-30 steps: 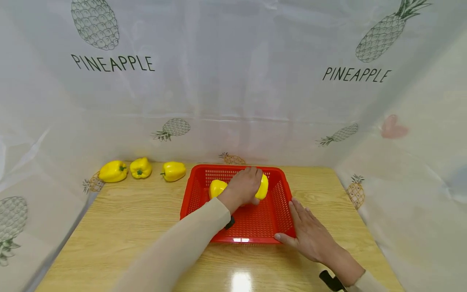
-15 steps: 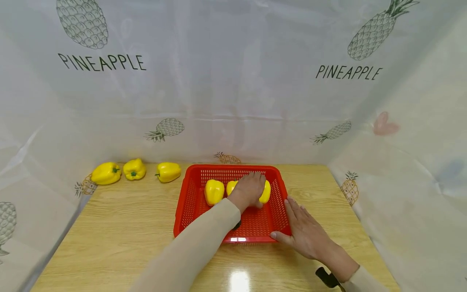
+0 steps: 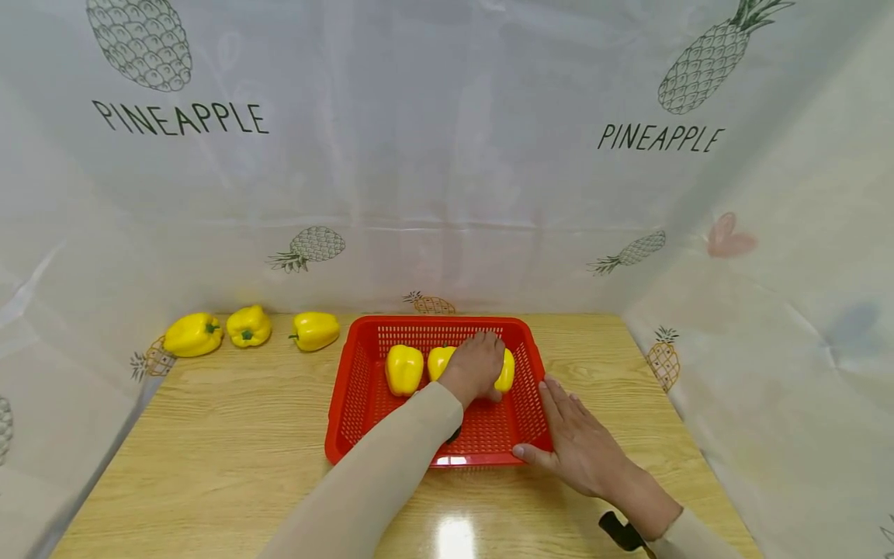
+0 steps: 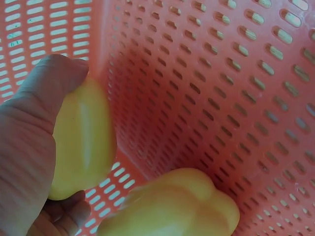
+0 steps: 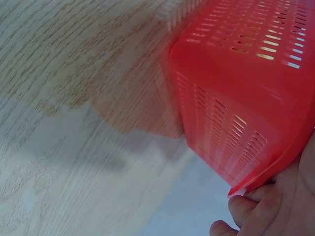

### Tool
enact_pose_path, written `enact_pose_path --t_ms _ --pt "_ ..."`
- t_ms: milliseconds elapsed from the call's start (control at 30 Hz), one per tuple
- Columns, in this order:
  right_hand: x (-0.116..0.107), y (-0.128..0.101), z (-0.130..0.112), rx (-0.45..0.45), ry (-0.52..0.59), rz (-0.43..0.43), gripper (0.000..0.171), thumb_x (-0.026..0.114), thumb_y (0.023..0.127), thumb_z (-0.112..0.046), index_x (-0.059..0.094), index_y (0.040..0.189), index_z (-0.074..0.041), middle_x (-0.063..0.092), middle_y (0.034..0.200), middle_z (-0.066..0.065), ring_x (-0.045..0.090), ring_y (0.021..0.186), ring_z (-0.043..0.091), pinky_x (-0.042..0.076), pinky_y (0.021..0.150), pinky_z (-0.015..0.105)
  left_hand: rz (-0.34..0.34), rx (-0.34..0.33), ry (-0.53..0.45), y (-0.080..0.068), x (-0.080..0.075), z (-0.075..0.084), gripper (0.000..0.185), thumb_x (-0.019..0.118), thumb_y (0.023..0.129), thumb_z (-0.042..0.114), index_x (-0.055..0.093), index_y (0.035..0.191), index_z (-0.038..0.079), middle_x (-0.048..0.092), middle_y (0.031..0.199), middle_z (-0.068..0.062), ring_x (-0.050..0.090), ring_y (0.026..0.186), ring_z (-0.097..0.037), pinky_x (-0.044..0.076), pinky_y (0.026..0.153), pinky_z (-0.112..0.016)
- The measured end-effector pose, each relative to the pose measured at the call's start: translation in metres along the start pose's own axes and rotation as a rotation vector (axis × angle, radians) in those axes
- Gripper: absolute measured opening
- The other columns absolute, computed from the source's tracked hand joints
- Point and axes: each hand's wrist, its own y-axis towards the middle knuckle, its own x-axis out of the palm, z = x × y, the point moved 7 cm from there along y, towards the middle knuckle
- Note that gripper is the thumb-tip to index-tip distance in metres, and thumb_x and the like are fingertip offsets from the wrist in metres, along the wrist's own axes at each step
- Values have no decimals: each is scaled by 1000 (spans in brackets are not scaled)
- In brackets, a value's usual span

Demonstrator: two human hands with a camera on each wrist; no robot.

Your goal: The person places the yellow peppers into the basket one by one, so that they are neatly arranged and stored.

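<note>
three yellow peppers (image 3: 246,327) lie in a row at the far left of the wooden counter (image 3: 230,435), well apart from the red basket (image 3: 354,404). inside the basket, along its far wall, sit a loose pepper (image 3: 404,369) and a middle pepper (image 3: 440,360) just beside it. the left hand (image 3: 478,366) reaches in with fingers curled over a third pepper (image 3: 506,371); the left wrist view shows the thumb (image 4: 54,86) pressed on its smooth skin. the right hand (image 3: 578,444) lies with straight fingers against the basket's near right corner, gripping nothing.

the held pepper looks light, hollow and glossy, likely slippery, so a wrap around its broad body seems surer than the stem. the basket looks like thin perforated plastic, light and a little flexible, best steadied at the rim.

the backdrop reads "pineapple" (image 3: 180,118) at left and again at right (image 3: 660,138).
</note>
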Motion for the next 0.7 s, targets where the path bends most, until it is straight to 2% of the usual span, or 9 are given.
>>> enact_pose_path --t_ms 367,533,700 --pt "2 0 0 1 -13 -9 109 52 98 -76 26 163 8 25 171 27 36 154 45 33 124 61 -21 -6 21 10 13 0 95 74 86 70 44 153 9 53 138 -6 52 125 -20 45 116 -30" --pt "2 0 0 -1 -9 -5 108 52 98 -75 26 163 8 24 171 27 35 155 45 33 124 61 -27 -17 -3 10 14 0 100 76 87 67 37 158 10 52 145 -7 52 131 -20 43 120 -31" --pt "2 1 0 5 -10 -4 109 52 97 -76 26 163 8 25 171 27 37 154 45 33 124 61 -15 -26 -28 9 12 0 95 78 86 65 39 155 11 53 144 -6 53 130 -20 44 119 -31"
